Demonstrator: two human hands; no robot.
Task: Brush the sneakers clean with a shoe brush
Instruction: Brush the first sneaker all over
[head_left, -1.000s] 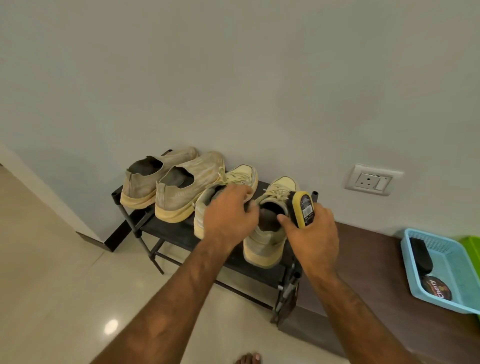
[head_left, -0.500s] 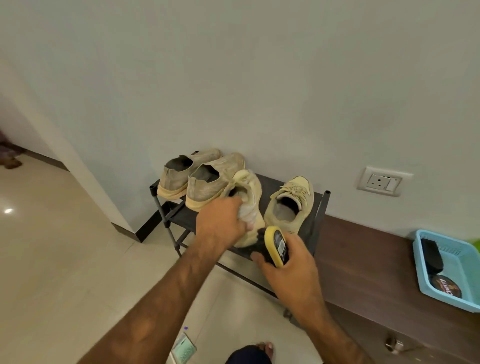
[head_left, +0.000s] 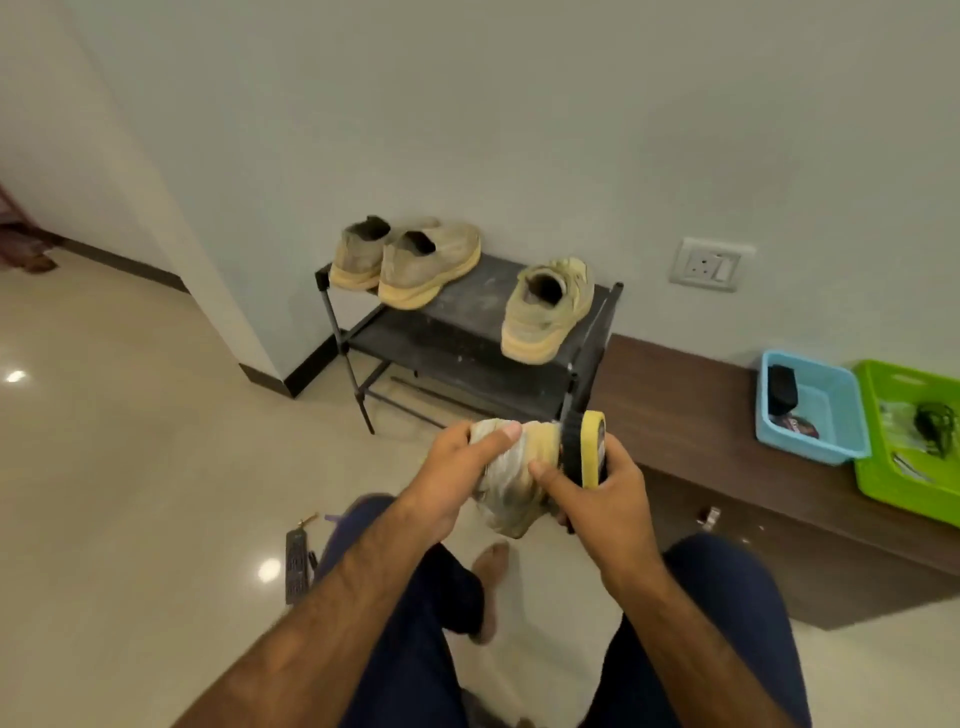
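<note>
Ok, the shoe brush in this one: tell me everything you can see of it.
The shoe brush is a small block with a yellow, plastic-looking back and a black bristle side; a dark label on the back is too blurred to read. It stands on edge, bristles against the yellowish sole end of the sneaker. The right hand holds it, fingers curled round it. The left hand grips the sneaker only. Both are held in the air above the floor.

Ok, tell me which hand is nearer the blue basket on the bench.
Right. The right hand, gripping the shoe brush, is left of the blue basket, with bench top between them; the left hand, holding the sneaker, lies farther left.
</note>
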